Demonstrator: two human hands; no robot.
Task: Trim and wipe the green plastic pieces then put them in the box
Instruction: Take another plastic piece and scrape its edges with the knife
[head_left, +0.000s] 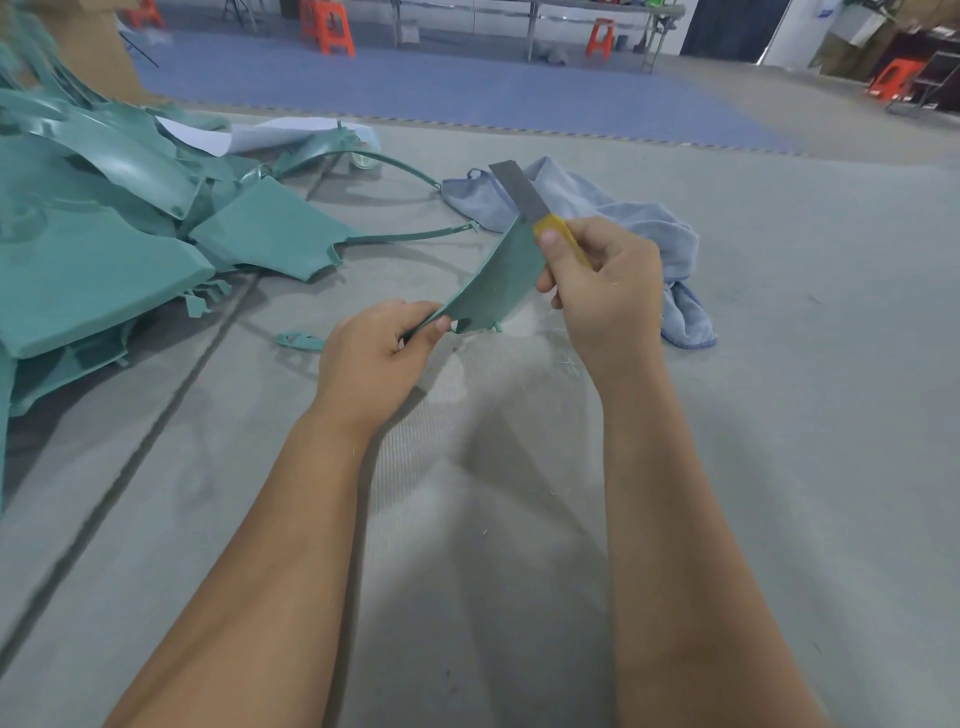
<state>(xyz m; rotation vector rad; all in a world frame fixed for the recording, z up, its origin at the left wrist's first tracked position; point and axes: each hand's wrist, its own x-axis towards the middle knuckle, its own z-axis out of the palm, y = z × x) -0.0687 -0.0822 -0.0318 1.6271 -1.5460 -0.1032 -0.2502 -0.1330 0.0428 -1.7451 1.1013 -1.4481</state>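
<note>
Soft, even light is falling from above, arms casting faint shadows on the floor (779, 415); wide-angle edges are bending and blurring.

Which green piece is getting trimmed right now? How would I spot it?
Start at the big pile of green plastic pieces on the left, then look right to the two hands in the middle. The curved green piece is held up between them, the left hand pinching its lower end. It alone is off the floor and touches the yellow-handled blade.
</note>
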